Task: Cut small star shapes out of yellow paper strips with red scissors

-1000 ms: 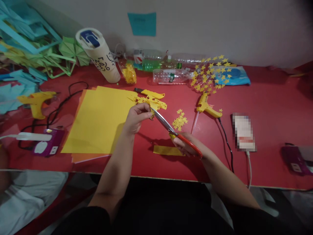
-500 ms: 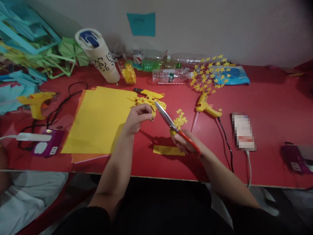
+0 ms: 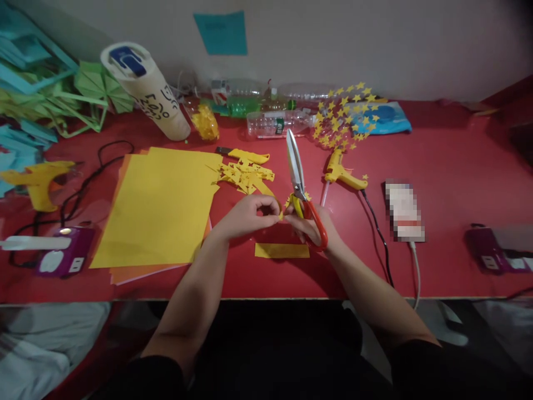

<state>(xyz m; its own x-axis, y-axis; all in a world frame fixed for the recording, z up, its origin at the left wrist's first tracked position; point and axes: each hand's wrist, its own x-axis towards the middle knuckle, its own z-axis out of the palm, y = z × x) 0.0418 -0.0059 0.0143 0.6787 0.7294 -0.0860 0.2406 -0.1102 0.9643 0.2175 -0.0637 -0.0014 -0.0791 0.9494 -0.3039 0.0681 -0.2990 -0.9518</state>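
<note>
We see a white tumbler [image 3: 152, 91] standing left of plastic bottles [image 3: 266, 123] that lie near the wall [image 3: 333, 44], below a teal paper note [image 3: 222, 33]. Beyond a yellow glue gun [image 3: 338, 171] we find a blue packet [image 3: 391, 119]; a pixelated phone [image 3: 405, 211], cable [image 3: 417, 272] attached, lies to the right.

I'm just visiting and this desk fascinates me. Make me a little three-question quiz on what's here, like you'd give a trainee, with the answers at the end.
1. Which hand holds the scissors?
2. True or false: the yellow strip lies on top of the yellow sheet.
3. How many yellow glue guns show on the table?
A) One
B) Two
C) Four

Key:
1. The right hand.
2. False; it lies on the table, apart from the sheet.
3. B.
</note>
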